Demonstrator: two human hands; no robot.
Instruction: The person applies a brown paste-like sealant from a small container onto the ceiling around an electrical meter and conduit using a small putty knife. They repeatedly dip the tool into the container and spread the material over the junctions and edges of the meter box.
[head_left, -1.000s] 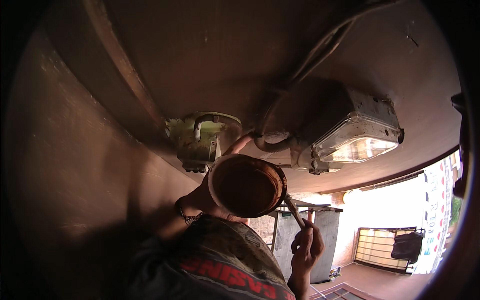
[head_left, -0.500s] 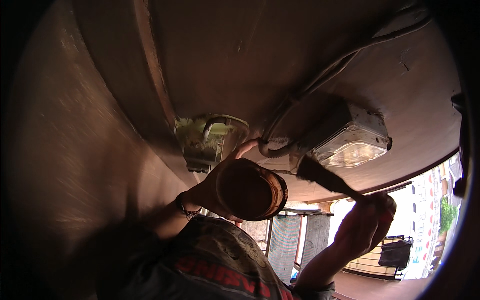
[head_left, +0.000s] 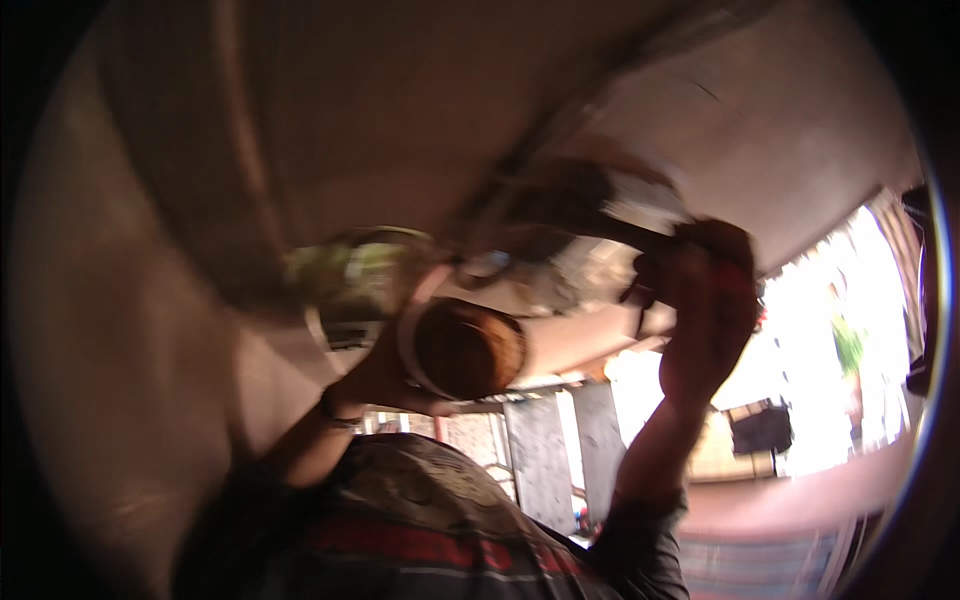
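Note:
My left hand [head_left: 378, 378], with a bracelet at its wrist, is wrapped round a round paint can [head_left: 468, 350]. The can is tilted so its open mouth shows a brown inside. In my right hand [head_left: 708, 300], closed round the handle, is a paintbrush [head_left: 625, 232]. Its handle points left toward the brown surface; the bristles are dark and smeared by motion, so I cannot tell whether they touch it. Close to the brush is a boxy light fixture [head_left: 645, 200], blurred and partly covered.
A recess with a greenish inside [head_left: 375, 262] lies beyond my left hand. Blurred cables [head_left: 570, 115] run along the brown surface [head_left: 400, 120]. Grey boards [head_left: 540, 445] stand lower down, and a dark cloth [head_left: 762, 430] hangs at the right before a bright outdoor area.
My right hand with the paintbrush has risen and moved slightly left, bringing the bristles up to the light fixture. The can has shifted left and up in view. The whole view has swung and blurred.

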